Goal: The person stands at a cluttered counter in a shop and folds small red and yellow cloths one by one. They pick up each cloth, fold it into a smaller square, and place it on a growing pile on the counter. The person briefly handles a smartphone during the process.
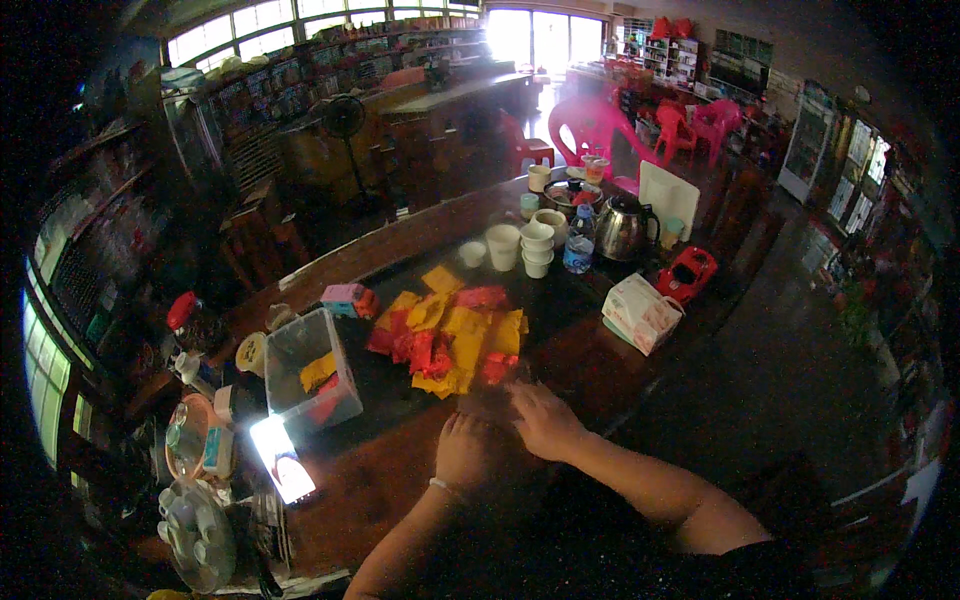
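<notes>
A loose pile of yellow and red packets point(465, 330) lies on the dark wooden table in front of me. My left hand point(463, 448), with a pale band at the wrist, is at the near side of the pile, its fingers bent forward. To its right, my right hand point(546, 421) reaches inward with fingers extended near the closest red packet point(499, 367). The space between the hands is dark and blurred, so whether they hold something thin there is unclear. A clear plastic box point(349, 386) left of the pile contains a few yellow and red packets.
A lit phone point(283, 459) rests near the box. Behind the pile are stacked white cups point(537, 251), a water bottle point(580, 240) and a steel kettle point(624, 229). Rightward sit a tissue pack point(641, 311) and a red toy car point(687, 273). A pink plastic chair point(589, 124) stands beyond the table.
</notes>
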`<state>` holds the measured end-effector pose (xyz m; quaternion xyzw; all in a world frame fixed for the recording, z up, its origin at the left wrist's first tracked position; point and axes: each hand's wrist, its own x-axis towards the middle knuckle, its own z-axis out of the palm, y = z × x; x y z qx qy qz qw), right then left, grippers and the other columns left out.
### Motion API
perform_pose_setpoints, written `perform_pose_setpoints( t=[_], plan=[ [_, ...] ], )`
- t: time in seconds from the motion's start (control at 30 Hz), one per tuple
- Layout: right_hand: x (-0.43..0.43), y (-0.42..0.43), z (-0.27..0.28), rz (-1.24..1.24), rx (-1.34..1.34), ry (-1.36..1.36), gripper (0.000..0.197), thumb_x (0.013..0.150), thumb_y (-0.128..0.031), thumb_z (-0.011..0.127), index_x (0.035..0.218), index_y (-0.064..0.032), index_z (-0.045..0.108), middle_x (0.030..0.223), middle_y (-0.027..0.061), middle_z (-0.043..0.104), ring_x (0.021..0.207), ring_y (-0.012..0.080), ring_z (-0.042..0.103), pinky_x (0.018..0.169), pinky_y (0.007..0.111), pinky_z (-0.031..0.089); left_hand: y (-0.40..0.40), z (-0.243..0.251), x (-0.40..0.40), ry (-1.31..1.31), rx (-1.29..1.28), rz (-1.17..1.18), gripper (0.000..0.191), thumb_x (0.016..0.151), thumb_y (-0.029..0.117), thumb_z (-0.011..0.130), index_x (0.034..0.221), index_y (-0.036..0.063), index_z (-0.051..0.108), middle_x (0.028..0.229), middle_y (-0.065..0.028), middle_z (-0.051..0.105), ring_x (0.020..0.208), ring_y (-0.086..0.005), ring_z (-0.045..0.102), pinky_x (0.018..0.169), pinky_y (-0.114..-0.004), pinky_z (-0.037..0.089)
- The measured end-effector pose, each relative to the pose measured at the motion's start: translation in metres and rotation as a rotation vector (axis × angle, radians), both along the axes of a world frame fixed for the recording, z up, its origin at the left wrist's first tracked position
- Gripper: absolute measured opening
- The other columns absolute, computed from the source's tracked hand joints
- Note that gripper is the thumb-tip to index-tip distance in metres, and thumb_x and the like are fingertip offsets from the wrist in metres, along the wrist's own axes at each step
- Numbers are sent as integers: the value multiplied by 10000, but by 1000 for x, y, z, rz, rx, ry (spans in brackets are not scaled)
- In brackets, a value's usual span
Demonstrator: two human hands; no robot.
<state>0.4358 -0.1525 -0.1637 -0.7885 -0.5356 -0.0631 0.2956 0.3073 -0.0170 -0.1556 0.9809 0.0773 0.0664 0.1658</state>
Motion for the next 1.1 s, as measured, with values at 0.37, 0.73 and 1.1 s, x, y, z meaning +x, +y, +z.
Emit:
perform_pose_setpoints(
  t=[0.37, 0.73, 1.1],
  plan=[
    [7, -30, -28, -45, 312, 230, 286, 887, -93, 577, 1140, 21, 512, 946, 197, 639, 878, 381, 632, 740, 400, 507, 1, -19, 7, -225, 156, 63, 490, 789, 218, 580, 1249, 54, 548, 1408, -150, 434, 1234, -358, 432, 1001, -473, 376],
    [16, -19, -18, -75, 676, 907, 333, 936, -302, 567, 1092, -8, 572, 1030, 128, 622, 894, 225, 573, 800, 391, 473, -12, -3, 40, -113, 9, 210, 443, 737, 243, 681, 1153, 100, 622, 1101, -138, 553, 995, -329, 546, 803, -414, 492],
    [19, 11, -9, 31, 286, -66, 221, 787, -152, 668, 936, -16, 581, 942, 200, 605, 899, 396, 580, 766, 502, 480, -28, -3, 9, -70, -30, -17, 403, 748, 301, 685, 1109, 126, 650, 1146, -151, 575, 1048, -355, 551, 847, -435, 486]
  ],
)
